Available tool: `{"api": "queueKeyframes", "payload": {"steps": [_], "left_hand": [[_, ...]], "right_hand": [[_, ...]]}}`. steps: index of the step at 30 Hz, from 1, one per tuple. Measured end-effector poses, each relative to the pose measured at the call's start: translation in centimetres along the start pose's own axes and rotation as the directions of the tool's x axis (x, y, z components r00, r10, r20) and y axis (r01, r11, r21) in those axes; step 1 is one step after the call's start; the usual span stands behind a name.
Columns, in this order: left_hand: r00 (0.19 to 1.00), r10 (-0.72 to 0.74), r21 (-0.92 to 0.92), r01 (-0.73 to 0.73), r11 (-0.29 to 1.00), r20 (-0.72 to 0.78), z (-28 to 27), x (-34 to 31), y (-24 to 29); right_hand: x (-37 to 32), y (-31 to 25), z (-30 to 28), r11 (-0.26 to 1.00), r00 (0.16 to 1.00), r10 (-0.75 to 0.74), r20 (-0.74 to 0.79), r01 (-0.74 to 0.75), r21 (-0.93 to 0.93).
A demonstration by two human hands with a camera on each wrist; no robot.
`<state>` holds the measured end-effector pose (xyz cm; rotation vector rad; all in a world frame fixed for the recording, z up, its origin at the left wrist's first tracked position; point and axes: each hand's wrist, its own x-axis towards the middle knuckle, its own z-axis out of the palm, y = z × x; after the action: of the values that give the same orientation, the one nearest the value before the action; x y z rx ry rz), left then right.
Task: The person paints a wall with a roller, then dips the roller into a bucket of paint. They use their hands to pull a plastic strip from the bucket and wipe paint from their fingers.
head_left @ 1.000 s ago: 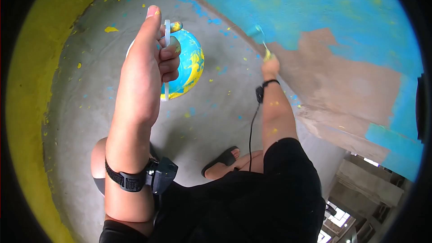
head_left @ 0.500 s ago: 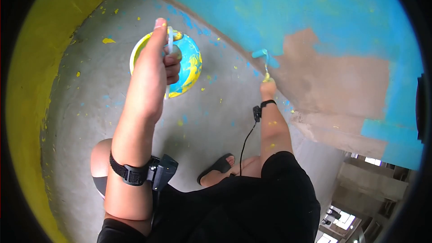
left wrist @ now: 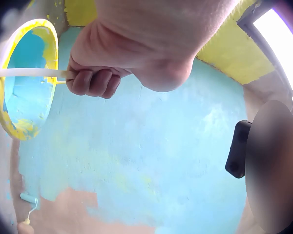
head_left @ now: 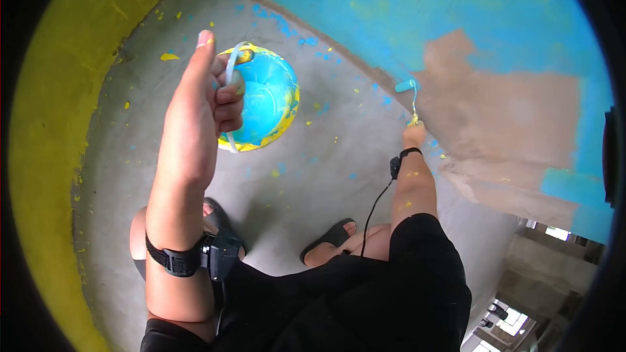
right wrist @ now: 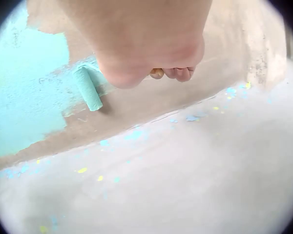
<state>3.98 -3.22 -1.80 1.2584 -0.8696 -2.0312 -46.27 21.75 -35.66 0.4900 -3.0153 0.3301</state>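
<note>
My left hand [head_left: 212, 94] grips the white handle [head_left: 233, 64] of a paint bucket, fingers curled round it and thumb pointing up along it. The bucket [head_left: 293, 109] has a yellow-smeared rim and a light blue inside; the left wrist view also shows its rim [left wrist: 52, 46]. Low by the wall, my right hand [head_left: 413, 133] holds a paint roller by its paint-smeared handle. The turquoise roller sleeve [head_left: 405, 85] lies at the wall's lower part, and the right wrist view shows this sleeve [right wrist: 88, 90] at the border of wet blue paint and bare brown.
Blue paint covers much of the wall [head_left: 365, 6], around a bare brown patch [head_left: 508, 111]. A yellow wall [head_left: 59, 91] curves along the left. Blue and yellow spots dot the grey floor [head_left: 326, 176]. A black cable [head_left: 373, 218] hangs from my right wrist.
My right hand and the roller have come toward me along the foot of the wall. The bucket shows more of its inside now, with my left hand still on its handle.
</note>
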Motion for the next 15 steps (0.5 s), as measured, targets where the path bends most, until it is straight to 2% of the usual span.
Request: {"api": "queueKeyframes", "payload": {"steps": [4, 5, 7, 8, 11, 13, 14, 15], "left_hand": [[0.998, 0.059, 0.018, -0.059, 0.998, 0.017, -0.4, -0.1, -1.3], [0.998, 0.056, 0.032, -0.057, 0.998, 0.033, 0.1, -0.1, -1.4], [0.998, 0.046, 0.066, -0.043, 0.997, -0.045, 1.1, -0.6, -1.8], [0.999, 0.052, 0.090, -0.053, 0.995, 0.012, 1.1, -0.7, -1.8], [0.998, 0.048, 0.086, -0.045, 0.995, -0.042, 1.7, -0.5, -2.1], [0.998, 0.052, 0.087, -0.049, 0.995, -0.038, 2.2, -0.6, -2.1], [0.998, 0.055, 0.082, -0.052, 0.995, -0.039, 2.2, -0.7, -2.1], [0.998, 0.056, 0.081, -0.052, 0.995, -0.039, 2.3, -0.9, -2.1]], "right_hand": [[-0.1, -0.1, 1.7, 0.999, 0.999, 0.039, 0.035, -0.038, -0.034], [-0.4, -1.2, 2.7, 1.000, 1.000, 0.006, 0.019, -0.006, 0.017], [-1.4, -4.7, 4.5, 0.991, 0.998, -0.051, 0.023, 0.047, 0.123], [-1.8, -6.5, 5.0, 0.983, 0.996, -0.075, 0.047, 0.066, 0.170], [-1.6, -10.9, 5.1, 0.976, 0.992, -0.114, 0.049, 0.103, 0.193], [-1.3, -11.8, 4.5, 0.970, 0.984, -0.167, 0.065, 0.152, 0.190], [-1.1, -11.2, 3.9, 0.956, 0.973, -0.226, -0.034, 0.229, 0.185], [-0.7, -9.7, 3.6, 0.956, 0.973, -0.227, -0.035, 0.229, 0.185]]}}
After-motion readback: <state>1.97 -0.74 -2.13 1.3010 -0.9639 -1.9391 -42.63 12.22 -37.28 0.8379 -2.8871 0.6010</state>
